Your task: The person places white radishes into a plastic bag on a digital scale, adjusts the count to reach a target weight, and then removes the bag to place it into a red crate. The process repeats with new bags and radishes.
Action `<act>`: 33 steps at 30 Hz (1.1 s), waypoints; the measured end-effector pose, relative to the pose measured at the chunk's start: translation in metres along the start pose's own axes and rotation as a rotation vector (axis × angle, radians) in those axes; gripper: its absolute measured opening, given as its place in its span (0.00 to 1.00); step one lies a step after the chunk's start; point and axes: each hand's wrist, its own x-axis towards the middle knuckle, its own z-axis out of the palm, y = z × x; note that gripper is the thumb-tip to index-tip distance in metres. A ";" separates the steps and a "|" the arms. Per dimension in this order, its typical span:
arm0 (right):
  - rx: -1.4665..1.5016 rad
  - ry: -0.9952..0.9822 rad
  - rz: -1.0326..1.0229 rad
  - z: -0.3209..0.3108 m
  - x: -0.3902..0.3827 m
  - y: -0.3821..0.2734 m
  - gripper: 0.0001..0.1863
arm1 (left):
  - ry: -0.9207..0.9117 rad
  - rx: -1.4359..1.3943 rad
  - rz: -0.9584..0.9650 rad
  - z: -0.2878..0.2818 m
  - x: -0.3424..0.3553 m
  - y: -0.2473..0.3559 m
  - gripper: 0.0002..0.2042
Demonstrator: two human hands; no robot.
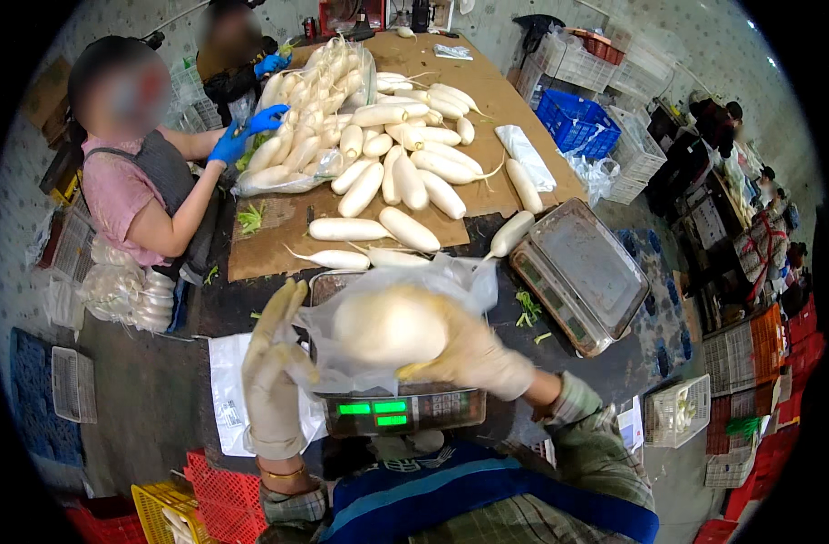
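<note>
My right hand (pixel 473 349), in a pale glove, grips a white radish (pixel 387 325), which is blurred by motion. Around the radish is a clear plastic bag (pixel 473 276), above a digital scale (pixel 432 410) with lit green displays. At the bag's left side my left hand (pixel 274 381), gloved too, has its fingers pointing up and the bag's edge between fingers and thumb. Just beyond the bag lie several loose white radishes (pixel 410 229). A second scale (pixel 582 272) with a metal tray stands to the right, and one radish (pixel 509 234) touches its corner.
A large pile of radishes (pixel 324 100), partly bagged, covers the table's far left. A co-worker in blue gloves (pixel 228 143) handles it, with another person behind. White bags (pixel 226 390) lie by the left edge. Crates surround the table, including a blue crate (pixel 577 122) and a red crate (pixel 224 499).
</note>
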 end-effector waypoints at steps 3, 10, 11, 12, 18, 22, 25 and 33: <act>-0.532 -0.185 0.009 0.027 -0.007 0.058 0.48 | 0.040 -0.023 0.048 -0.002 0.005 0.016 0.38; -0.316 -0.246 -0.167 0.024 -0.013 0.091 0.27 | 0.017 0.058 0.055 0.020 0.036 0.000 0.30; -0.223 -0.227 -0.065 0.010 -0.009 0.083 0.20 | -0.001 0.152 0.020 0.020 0.040 -0.007 0.28; 0.013 -0.148 0.067 -0.003 -0.001 0.077 0.19 | -0.012 0.253 -0.011 0.019 0.042 -0.015 0.27; 0.221 0.511 0.255 -0.072 0.101 0.191 0.22 | -0.031 1.000 0.058 -0.003 0.024 -0.121 0.25; -0.437 0.625 0.302 -0.093 0.160 0.306 0.37 | 0.104 0.765 -0.019 0.008 0.035 -0.127 0.26; -0.383 0.668 0.377 -0.096 0.186 0.339 0.39 | 0.140 0.717 0.050 0.003 0.046 -0.138 0.25; 0.568 0.493 0.605 -0.106 0.094 0.195 0.27 | 0.281 0.145 -0.303 0.004 0.035 -0.098 0.24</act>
